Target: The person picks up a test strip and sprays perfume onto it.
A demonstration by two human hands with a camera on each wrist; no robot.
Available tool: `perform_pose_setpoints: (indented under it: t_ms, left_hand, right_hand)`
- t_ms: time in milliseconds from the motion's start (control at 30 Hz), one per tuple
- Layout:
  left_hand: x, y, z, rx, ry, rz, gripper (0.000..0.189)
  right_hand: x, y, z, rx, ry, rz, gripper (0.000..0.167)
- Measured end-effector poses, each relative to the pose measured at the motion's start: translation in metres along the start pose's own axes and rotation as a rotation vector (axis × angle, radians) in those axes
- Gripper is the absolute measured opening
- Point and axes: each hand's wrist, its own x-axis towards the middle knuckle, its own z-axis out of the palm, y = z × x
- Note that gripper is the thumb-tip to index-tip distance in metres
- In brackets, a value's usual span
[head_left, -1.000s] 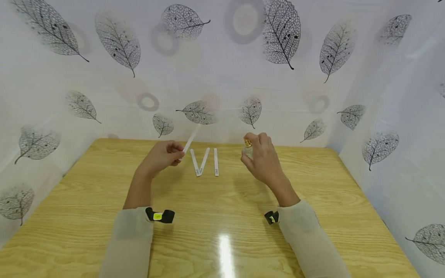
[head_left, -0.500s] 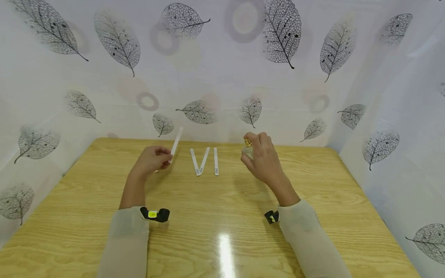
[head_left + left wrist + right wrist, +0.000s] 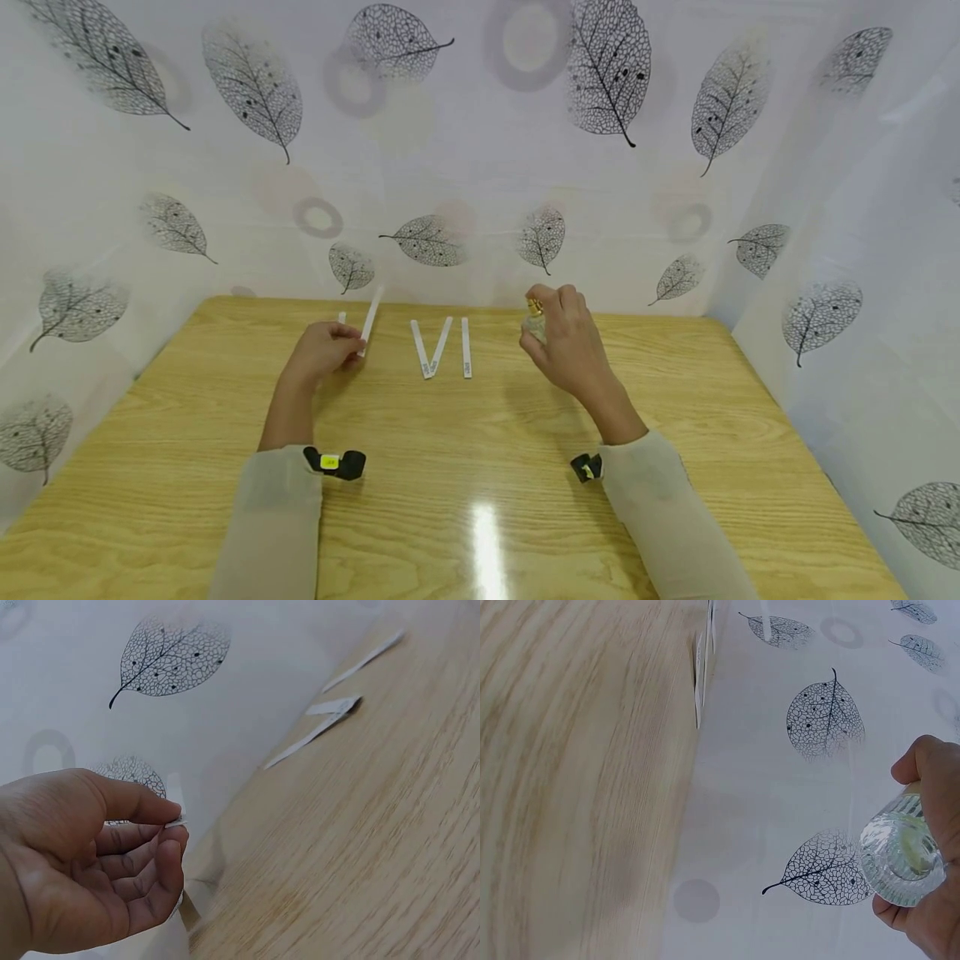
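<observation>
Between thumb and fingertips, my left hand (image 3: 321,352) pinches the lower end of a narrow white paper test strip (image 3: 371,320), which slants up and away. A second white strip (image 3: 342,317) pokes out behind that hand, mostly hidden by it. My right hand (image 3: 568,348) grips a small glass perfume bottle (image 3: 535,327) with a gold neck, forefinger on its top. In the right wrist view the ribbed clear base of the perfume bottle (image 3: 901,851) faces the camera. Two strips (image 3: 420,350) meet in a V on the table, and another strip (image 3: 467,348) lies just right of them.
The wooden table (image 3: 450,450) ends at a pale leaf-printed curtain (image 3: 480,167) close behind the strips. More curtain hangs along both sides. Each wrist carries a black camera strap (image 3: 335,462).
My left hand has moved left, away from the V of strips, and lowered its strip toward the table. A strip behind it has come into view. My right hand stays with the perfume bottle.
</observation>
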Motion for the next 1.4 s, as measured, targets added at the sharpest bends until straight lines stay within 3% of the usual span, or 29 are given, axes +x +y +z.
perform_pose_setpoints:
  t_ms: [400,833,1400]
  left_hand:
    - [-0.0014,0.0011,0.0006,0.010,0.036,-0.052,0.032]
    - [0.0006,-0.0012,0.0029,0.037,0.058,-0.056,0.026]
    - [0.0010,-0.0016,0.0037,0.035,0.032,-0.119,0.024]
  right_hand:
    - [0.0001,0.0003,-0.0006,-0.001,0.005,-0.012,0.042]
    - [0.0018,-0.0015,-0.0022,0.010,0.001,-0.010,0.043]
    - [0.0018,-0.0023,-0.0026,0.009,-0.018,0.002,0.044]
